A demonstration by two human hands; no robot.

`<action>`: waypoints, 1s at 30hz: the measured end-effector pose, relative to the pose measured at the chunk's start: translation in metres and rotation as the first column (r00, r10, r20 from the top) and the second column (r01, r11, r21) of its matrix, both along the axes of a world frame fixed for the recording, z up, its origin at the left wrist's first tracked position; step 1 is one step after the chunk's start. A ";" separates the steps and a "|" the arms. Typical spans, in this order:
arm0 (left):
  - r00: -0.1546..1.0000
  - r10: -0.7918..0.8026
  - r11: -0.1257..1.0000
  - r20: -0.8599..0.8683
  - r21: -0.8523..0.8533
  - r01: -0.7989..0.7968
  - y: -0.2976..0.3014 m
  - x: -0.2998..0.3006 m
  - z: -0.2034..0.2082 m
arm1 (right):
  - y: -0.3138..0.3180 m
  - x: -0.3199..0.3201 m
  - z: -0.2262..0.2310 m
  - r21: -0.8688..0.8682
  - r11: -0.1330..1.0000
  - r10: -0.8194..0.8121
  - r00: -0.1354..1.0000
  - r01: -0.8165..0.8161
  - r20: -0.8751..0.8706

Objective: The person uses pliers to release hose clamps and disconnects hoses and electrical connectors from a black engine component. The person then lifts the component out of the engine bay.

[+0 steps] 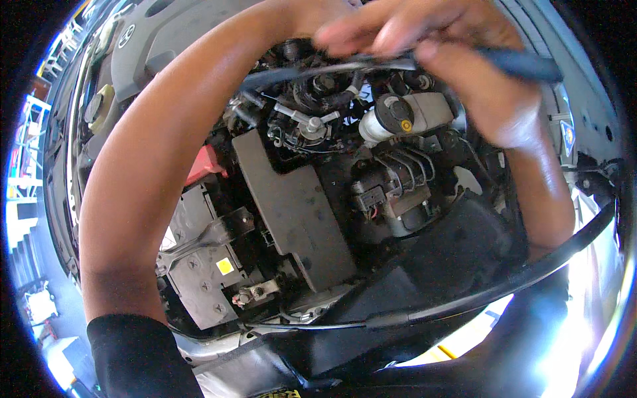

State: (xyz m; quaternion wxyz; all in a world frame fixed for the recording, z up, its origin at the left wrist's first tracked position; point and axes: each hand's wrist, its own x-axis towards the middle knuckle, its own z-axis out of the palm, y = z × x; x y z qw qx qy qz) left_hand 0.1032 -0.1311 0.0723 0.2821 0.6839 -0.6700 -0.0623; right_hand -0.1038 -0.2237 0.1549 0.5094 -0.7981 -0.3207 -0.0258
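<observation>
My right hand [464,56] is at the top right, blurred by motion. It is closed around a long tool with a dark blue handle [527,65] sticking out to the right. The tool's metal shaft [371,66] runs left from the hand above the engine parts; its kind is too smeared to tell. My left forearm [142,179] arches up from the lower left. At the top edge my left hand [325,14] is partly cut off and overlapped by the right hand's fingers, so its own fingers are hidden. Below both hands lie hoses and a metal linkage [312,124].
A battery [202,282] with a hold-down bracket [222,229] sits lower left, beside a black box cover [292,205]. A fluid reservoir [424,111] and a finned metal unit with pipes [401,192] are to the right. A dark fender cover [438,255] drapes the near edge.
</observation>
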 end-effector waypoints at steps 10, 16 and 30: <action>0.731 0.158 0.944 -0.664 0.319 0.086 0.152 -0.061 0.066 | -0.004 -0.006 0.030 0.493 0.823 -0.145 0.944 0.282 -0.297; 0.870 0.053 0.995 -0.490 0.099 -0.006 0.211 -0.067 0.073 | 0.026 0.006 0.016 0.389 0.804 -0.142 0.780 0.450 -0.609; 0.680 0.403 0.876 -0.613 0.044 -0.479 0.239 -0.116 0.022 | 0.051 0.029 0.023 0.112 0.954 -0.215 0.895 0.278 -0.391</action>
